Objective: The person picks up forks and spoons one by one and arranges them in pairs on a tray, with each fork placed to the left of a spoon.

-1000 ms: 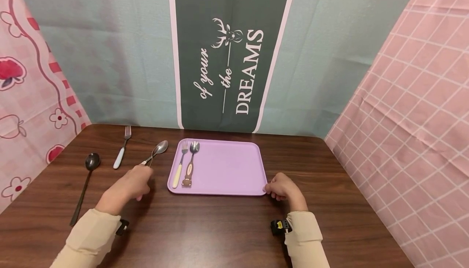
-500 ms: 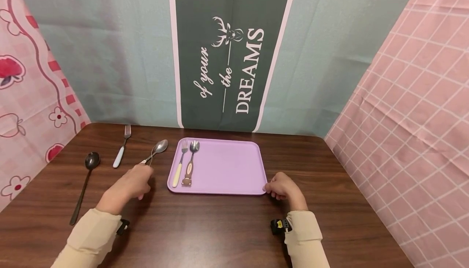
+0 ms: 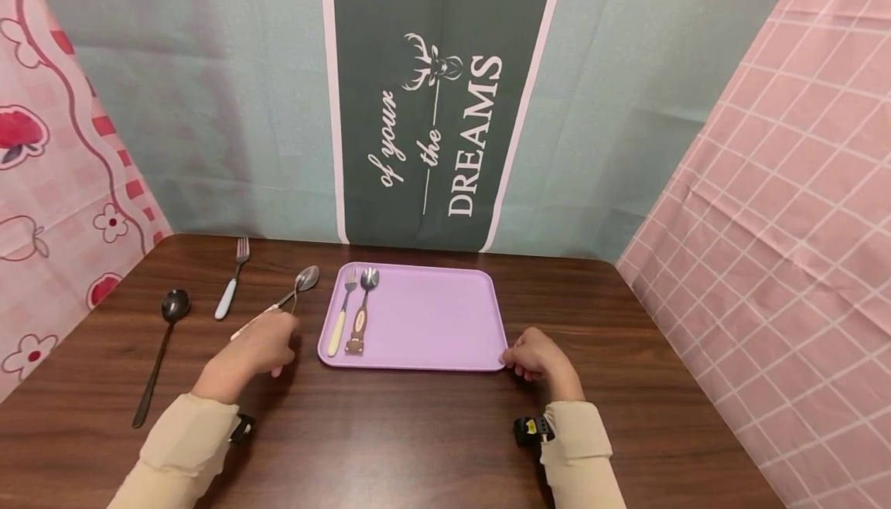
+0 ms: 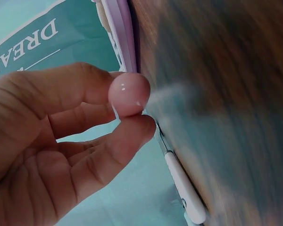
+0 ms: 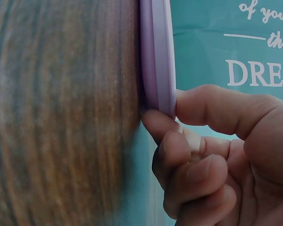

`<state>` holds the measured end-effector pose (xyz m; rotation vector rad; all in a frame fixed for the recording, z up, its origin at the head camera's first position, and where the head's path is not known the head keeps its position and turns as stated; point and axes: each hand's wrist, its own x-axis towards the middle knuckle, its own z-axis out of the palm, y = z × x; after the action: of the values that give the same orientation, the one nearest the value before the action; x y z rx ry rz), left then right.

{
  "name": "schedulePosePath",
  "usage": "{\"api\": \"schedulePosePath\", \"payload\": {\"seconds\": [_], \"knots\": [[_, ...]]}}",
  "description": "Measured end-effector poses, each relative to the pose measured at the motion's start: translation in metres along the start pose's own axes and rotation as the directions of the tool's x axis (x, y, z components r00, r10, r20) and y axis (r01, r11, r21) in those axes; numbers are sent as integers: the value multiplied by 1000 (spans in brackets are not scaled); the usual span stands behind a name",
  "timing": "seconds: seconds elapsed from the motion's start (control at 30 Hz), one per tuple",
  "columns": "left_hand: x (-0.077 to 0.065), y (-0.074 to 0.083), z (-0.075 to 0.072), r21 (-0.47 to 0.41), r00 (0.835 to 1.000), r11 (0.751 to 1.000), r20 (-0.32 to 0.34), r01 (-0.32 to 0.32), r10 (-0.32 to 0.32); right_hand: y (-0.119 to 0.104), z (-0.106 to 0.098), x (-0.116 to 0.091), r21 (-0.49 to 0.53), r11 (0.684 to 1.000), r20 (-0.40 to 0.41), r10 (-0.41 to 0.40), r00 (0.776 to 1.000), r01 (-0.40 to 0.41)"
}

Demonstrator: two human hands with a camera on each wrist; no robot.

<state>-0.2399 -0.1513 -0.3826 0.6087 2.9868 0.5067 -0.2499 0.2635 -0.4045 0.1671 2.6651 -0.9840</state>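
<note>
My left hand (image 3: pixel 254 346) pinches a utensil with a rounded pink handle end (image 4: pixel 128 95). Its thin metal tip, which shows past the fingers in the head view, is too slight to tell its kind. Just beyond this hand a spoon (image 3: pixel 306 278) lies on the table, its pale handle partly behind the fingers. A purple tray (image 3: pixel 431 315) lies in the middle, bearing a fork with a cream handle (image 3: pixel 336 335) and a spoon with a brown bear handle (image 3: pixel 358 323) side by side at its left. My right hand (image 3: pixel 539 356) pinches the tray's near right corner between thumb and fingers.
On the left of the brown table (image 3: pixel 418 432) lie a fork with a pale handle (image 3: pixel 226 300) and a long dark spoon (image 3: pixel 158 362). A grey-green cloth (image 3: pixel 244 107) hangs behind, and a pink checked cloth (image 3: pixel 786 207) stands at the right.
My left hand has shifted slightly to the right with the pink-ended utensil, so more of the lying spoon's handle shows. The right hand and the tray have not moved.
</note>
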Motion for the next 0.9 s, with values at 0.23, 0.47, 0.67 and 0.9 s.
{"api": "schedulePosePath", "payload": {"seconds": [0.23, 0.47, 0.67, 0.9], "knots": [[13, 5, 0, -11, 999, 999, -22, -41, 40, 0, -1, -1, -6, 1000, -5, 7, 1000, -7], [25, 10, 4, -63, 997, 996, -38, -69, 67, 1, -1, -1, -2, 1000, -11, -8, 1000, 8], [33, 13, 6, -73, 992, 992, -78, -101, 96, 1, 0, -1, 1, 1000, -8, -13, 1000, 13], [44, 20, 12, -70, 986, 993, -142, -99, 88, 1, 1, 0, -3, 1000, -7, -13, 1000, 13]]}}
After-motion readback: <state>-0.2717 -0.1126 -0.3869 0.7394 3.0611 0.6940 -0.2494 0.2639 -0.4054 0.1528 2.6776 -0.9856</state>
